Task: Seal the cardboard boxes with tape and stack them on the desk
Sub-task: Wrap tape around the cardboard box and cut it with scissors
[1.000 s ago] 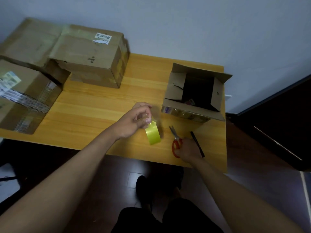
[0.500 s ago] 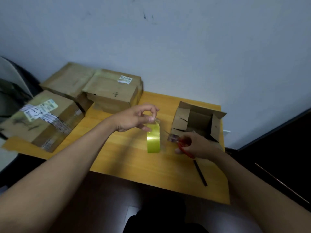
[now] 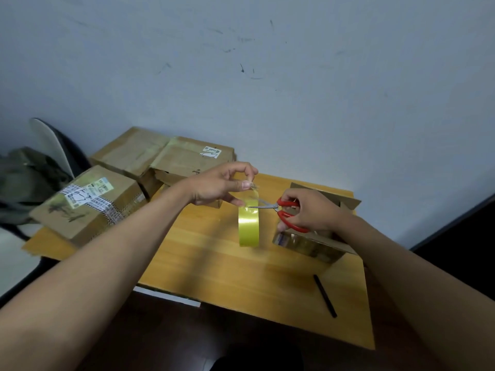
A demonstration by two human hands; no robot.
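Cutting step: left hand (image 3: 219, 186) pinches the tape end, yellow roll (image 3: 248, 223) dangling at 6 o'clock; right hand (image 3: 310, 210) grips red scissors (image 3: 284, 210), which next need closing across the strip.

Left hand (image 3: 214, 187) pinches tape roll's (image 3: 248, 226) loose end; right hand (image 3: 310, 210) holds scissors (image 3: 286, 211), blades apparently touching tape.

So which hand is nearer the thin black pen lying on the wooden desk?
Right. The right hand, gripping the red-handled scissors, is up-left of the black pen; the left hand is farther left, pinching the yellow tape.
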